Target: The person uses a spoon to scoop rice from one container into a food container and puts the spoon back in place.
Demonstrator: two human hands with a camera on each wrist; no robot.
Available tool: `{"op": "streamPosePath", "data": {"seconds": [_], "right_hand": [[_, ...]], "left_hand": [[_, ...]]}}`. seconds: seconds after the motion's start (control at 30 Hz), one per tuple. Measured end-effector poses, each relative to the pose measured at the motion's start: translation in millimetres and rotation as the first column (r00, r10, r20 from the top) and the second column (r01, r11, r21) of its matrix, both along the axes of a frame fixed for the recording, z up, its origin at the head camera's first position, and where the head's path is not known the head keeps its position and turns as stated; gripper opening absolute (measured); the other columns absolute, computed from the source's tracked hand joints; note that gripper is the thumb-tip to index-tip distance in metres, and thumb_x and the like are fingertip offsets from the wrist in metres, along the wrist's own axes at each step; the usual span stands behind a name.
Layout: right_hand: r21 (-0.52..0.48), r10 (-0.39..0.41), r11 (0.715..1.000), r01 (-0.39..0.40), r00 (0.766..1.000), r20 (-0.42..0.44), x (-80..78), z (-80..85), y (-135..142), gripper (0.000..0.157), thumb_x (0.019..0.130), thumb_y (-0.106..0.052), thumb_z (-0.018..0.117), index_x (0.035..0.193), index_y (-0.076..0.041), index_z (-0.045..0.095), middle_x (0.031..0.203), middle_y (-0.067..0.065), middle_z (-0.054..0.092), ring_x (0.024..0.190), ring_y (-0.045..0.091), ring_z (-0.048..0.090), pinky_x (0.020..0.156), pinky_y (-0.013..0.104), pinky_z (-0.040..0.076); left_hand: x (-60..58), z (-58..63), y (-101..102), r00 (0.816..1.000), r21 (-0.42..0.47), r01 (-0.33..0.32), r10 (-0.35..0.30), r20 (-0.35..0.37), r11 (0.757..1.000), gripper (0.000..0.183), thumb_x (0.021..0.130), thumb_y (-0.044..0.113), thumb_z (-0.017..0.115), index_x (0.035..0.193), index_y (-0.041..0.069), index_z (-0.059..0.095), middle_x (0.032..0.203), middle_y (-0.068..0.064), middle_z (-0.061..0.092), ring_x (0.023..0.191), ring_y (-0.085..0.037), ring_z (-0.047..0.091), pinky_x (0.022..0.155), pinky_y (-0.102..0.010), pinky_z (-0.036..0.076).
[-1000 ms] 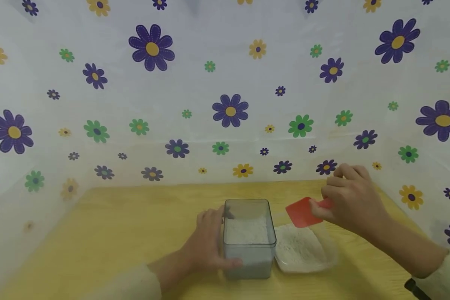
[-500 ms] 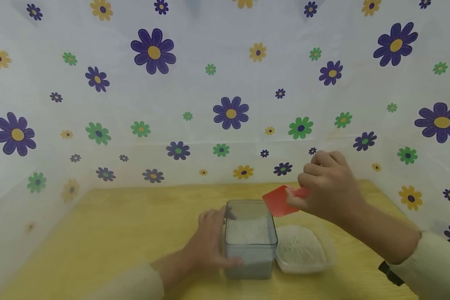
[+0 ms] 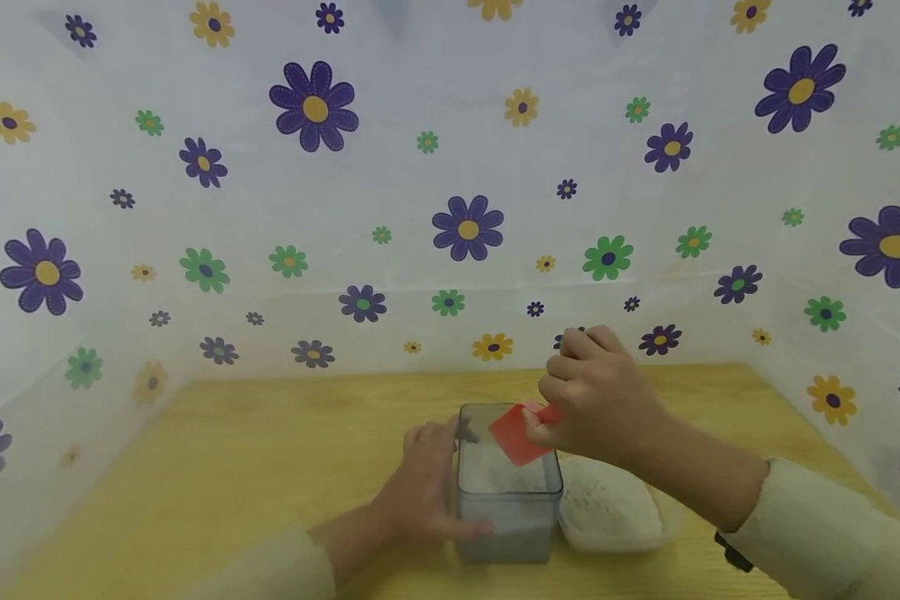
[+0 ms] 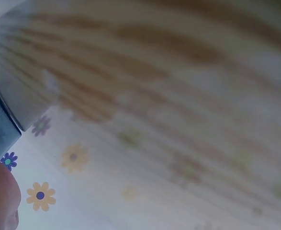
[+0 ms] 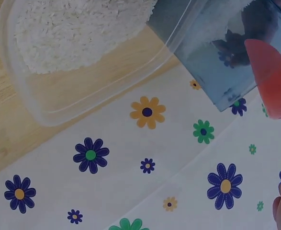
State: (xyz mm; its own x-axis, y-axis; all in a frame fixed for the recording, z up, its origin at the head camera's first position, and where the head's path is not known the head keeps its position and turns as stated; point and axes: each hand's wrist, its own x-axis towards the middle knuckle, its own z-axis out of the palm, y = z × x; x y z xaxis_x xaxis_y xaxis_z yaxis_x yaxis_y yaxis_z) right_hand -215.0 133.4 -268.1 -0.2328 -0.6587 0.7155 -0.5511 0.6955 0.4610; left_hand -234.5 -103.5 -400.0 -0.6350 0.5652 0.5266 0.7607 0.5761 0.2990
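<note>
Right hand [image 3: 596, 400], fingers curled, grips the handle of a red scoop [image 3: 517, 435]. Blade slants down toward the left, over the opening of a tall clear box [image 3: 506, 533], toward its far right side. Hard to judge from this angle whether the blade's tip hangs above the rim or dips inside it.

Box stands upright on the near part of a yellow wood-grain table [image 3: 270, 467], a little right of the middle. White rice [image 3: 495, 473] shows through the mouth, below the rim. Left hand [image 3: 420, 492] holds the box from its left side — thumb across the near wall, fingers along the left side toward the far corner.

Just right of the box: a shallow clear tub [image 3: 615, 543], low-walled, with a heap of rice grains [image 3: 607, 504]. The right forearm crosses above the table, beyond the tub's far right part.

Pale sleeves [image 3: 817, 517] on both arms; a dark strap [image 3: 733, 552] near the right cuff. Far side and both flanks — white cloth [image 3: 405, 192] printed with purple, yellow and green flowers.
</note>
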Motion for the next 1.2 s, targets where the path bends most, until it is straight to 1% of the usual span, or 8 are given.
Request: {"op": "streamPosePath", "data": {"seconds": [0.17, 0.33, 0.43, 0.6, 0.73, 0.87, 0.97, 1.2], "right_hand": [[0.047, 0.001, 0.999, -0.005, 0.997, 0.079, -1.4, -10.7, -12, 0.026, 0.064, -0.033, 0.064, 0.049, -0.014, 0.056, 0.049, -0.004, 0.049, 0.062, 0.017, 0.036, 0.063, 0.032, 0.031], [0.168, -0.093, 0.984, 0.060, 0.976, 0.195, -2.7, -21.3, -25, 0.027, 0.069, -0.034, 0.065, 0.051, -0.015, 0.058, 0.052, -0.004, 0.052, 0.063, 0.017, 0.034, 0.062, 0.031, 0.030], [0.248, -0.166, 0.964, 0.100, 0.951, 0.262, -4.9, -27.4, -34, 0.031, 0.072, -0.040, 0.065, 0.053, -0.017, 0.058, 0.054, -0.006, 0.051, 0.062, 0.017, 0.035, 0.060, 0.030, 0.030], [0.457, -0.311, 0.875, 0.159, 0.908, 0.280, -5.1, -31.1, -49, 0.035, 0.077, -0.043, 0.063, 0.051, -0.023, 0.052, 0.054, -0.009, 0.049, 0.066, 0.017, 0.036, 0.064, 0.031, 0.031], [0.589, -0.353, 0.789, 0.176, 0.914, 0.199, -3.7, -35.4, -56, 0.036, 0.079, -0.042, 0.062, 0.051, -0.023, 0.050, 0.053, -0.007, 0.047, 0.064, 0.017, 0.037, 0.065, 0.032, 0.030], [0.628, -0.348, 0.768, 0.126, 0.905, 0.245, -5.9, -42.0, -59, 0.046, 0.087, -0.047, 0.052, 0.050, -0.020, 0.047, 0.048, -0.006, 0.037, 0.051, 0.014, 0.032, 0.054, 0.030, 0.025], [0.619, -0.349, 0.783, 0.060, 0.866, 0.358, -10.0, -44.8, -60, 0.052, 0.091, -0.048, 0.046, 0.048, -0.020, 0.038, 0.048, -0.007, 0.027, 0.047, 0.012, 0.024, 0.046, 0.028, 0.020], [0.559, -0.404, 0.829, 0.032, 0.726, 0.557, -15.2, -46.0, -61, 0.050, 0.091, -0.046, 0.048, 0.049, -0.021, 0.038, 0.049, -0.008, 0.029, 0.047, 0.010, 0.025, 0.042, 0.027, 0.022]], "left_hand": [[-0.4, 0.2, 1, 1.000, -0.004, -0.003, 0.003, -0.015, 1.000, 0.105, 0.062, 0.079, 0.059, 0.136, 0.009, 0.035, 0.112, 0.005, 0.051, 0.098, -0.008, 0.041, 0.092, -0.040, 0.027], [-1.4, 1.0, -1, 0.999, -0.009, -0.012, 0.013, 0.037, 1.000, 0.106, 0.061, 0.079, 0.060, 0.137, 0.011, 0.033, 0.116, 0.006, 0.050, 0.100, -0.008, 0.040, 0.095, -0.041, 0.026], [-2.0, -0.1, -1, 0.999, -0.007, -0.011, 0.012, 0.045, 1.000, 0.107, 0.060, 0.080, 0.060, 0.139, 0.015, 0.030, 0.118, 0.007, 0.050, 0.101, -0.008, 0.041, 0.095, -0.041, 0.026], [-1.8, -2.9, -2, 1.000, 0.008, -0.005, 0.005, 0.023, 1.000, 0.113, 0.059, 0.083, 0.058, 0.142, 0.013, 0.028, 0.119, 0.006, 0.050, 0.103, -0.010, 0.042, 0.096, -0.042, 0.026], [-1.0, -4.2, 0, 1.000, 0.008, 0.010, -0.010, 0.012, 1.000, 0.113, 0.059, 0.080, 0.060, 0.142, 0.011, 0.029, 0.117, 0.005, 0.050, 0.101, -0.010, 0.042, 0.095, -0.042, 0.027], [0.1, -4.4, -1, 1.000, -0.007, 0.022, -0.022, -0.022, 1.000, 0.108, 0.059, 0.079, 0.062, 0.137, 0.009, 0.033, 0.113, 0.004, 0.050, 0.097, -0.009, 0.041, 0.091, -0.040, 0.028], [0.6, -3.8, -2, 0.999, -0.001, 0.024, -0.024, -0.021, 1.000, 0.106, 0.059, 0.079, 0.061, 0.136, 0.011, 0.033, 0.114, 0.004, 0.049, 0.098, -0.009, 0.041, 0.091, -0.040, 0.028], [1.0, -0.2, -2, 0.999, 0.008, 0.034, -0.034, 0.035, 0.999, 0.103, 0.061, 0.079, 0.059, 0.138, 0.016, 0.030, 0.119, 0.005, 0.047, 0.101, -0.009, 0.039, 0.094, -0.042, 0.027]]}}
